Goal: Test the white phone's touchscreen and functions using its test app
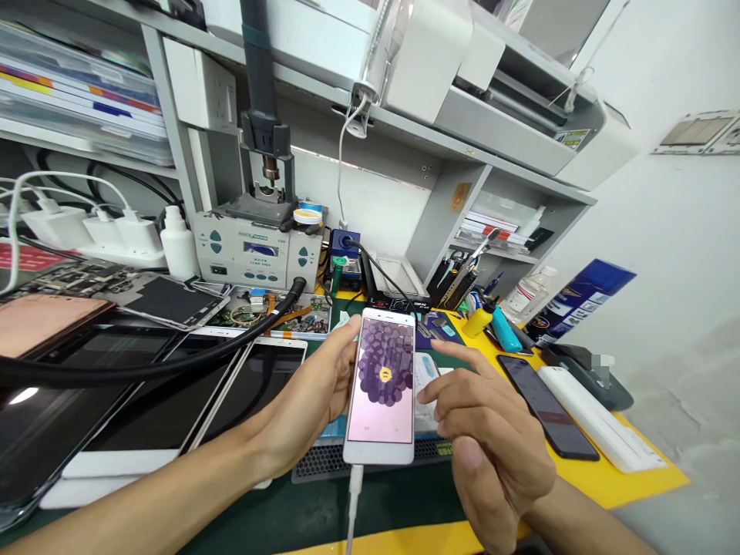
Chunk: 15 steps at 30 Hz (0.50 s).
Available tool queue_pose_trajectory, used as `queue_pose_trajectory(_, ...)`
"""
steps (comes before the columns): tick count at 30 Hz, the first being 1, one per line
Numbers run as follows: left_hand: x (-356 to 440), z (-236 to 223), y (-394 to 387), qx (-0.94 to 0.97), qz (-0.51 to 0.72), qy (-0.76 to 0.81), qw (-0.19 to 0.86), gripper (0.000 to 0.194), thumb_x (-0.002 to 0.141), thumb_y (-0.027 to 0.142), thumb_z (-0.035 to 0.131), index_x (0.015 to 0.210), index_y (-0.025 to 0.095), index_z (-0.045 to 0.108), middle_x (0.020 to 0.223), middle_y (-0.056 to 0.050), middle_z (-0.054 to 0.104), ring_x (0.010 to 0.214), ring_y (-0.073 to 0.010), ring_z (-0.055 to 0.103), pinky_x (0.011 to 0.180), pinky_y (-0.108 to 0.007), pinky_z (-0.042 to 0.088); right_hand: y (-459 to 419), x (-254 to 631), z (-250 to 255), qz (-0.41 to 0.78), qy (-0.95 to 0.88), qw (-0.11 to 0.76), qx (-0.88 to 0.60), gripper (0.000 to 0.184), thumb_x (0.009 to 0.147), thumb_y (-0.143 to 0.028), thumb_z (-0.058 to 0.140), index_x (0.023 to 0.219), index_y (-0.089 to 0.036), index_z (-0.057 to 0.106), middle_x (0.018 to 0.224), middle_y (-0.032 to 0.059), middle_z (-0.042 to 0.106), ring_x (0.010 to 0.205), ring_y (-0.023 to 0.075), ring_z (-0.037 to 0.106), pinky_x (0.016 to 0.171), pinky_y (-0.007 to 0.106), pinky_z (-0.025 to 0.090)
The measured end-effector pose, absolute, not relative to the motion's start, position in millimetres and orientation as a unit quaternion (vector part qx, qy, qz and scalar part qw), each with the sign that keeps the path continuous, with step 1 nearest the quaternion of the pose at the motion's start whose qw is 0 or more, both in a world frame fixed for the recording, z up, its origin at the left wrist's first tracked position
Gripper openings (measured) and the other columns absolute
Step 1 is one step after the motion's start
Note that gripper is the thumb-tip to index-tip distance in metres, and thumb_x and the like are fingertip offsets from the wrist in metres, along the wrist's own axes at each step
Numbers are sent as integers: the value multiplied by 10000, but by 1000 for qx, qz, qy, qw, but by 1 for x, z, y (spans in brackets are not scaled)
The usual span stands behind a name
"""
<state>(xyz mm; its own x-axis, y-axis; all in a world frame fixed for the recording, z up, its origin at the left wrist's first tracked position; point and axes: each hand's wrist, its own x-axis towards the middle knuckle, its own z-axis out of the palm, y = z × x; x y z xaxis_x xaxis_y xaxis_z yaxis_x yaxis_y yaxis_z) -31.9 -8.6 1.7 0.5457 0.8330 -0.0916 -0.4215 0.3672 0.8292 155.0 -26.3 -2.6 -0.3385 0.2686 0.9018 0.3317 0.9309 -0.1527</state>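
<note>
A white smartphone (381,455) is held nearly upright in my left hand (315,393), thumb along its left edge and the other fingers behind it. Its lit screen shows dark purple circles with a small yellow emblem on pink. A white charging cable (354,501) is plugged into the phone's bottom end. To the right of the phone hovers my right hand (491,432), holding nothing. Its index finger stretches out toward the screen, apart from the glass, and the other fingers are partly curled.
A hot air rework station (228,243) stands behind, its black hose (190,370) crossing the left side above several phones. A parts tray (277,333) holds boards and small components. On the right lie a dark phone (543,408), a white box (601,416) and a yellow bottle (477,320).
</note>
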Motion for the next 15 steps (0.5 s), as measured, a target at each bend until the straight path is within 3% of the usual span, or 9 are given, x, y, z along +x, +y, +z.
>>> queue_pose_trajectory(9,-31,1,-6,395,401,264,783,620,940,623,357,1236,156,638,984,-76,740,781,-204,634,761,-335,497,-29,156,-2,-8,-827,539,-157,158,750,-91,429,705,-142,572,623,26,542,613,163,628,594,361,591)
queue_pose_trajectory(15,-32,2,-8,391,401,273,782,612,930,627,374,1231,165,639,932,-82,743,861,-243,659,700,-318,483,-28,158,-1,-17,-840,513,-178,133,741,-114,447,704,-156,567,622,22,559,658,180,674,602,346,601)
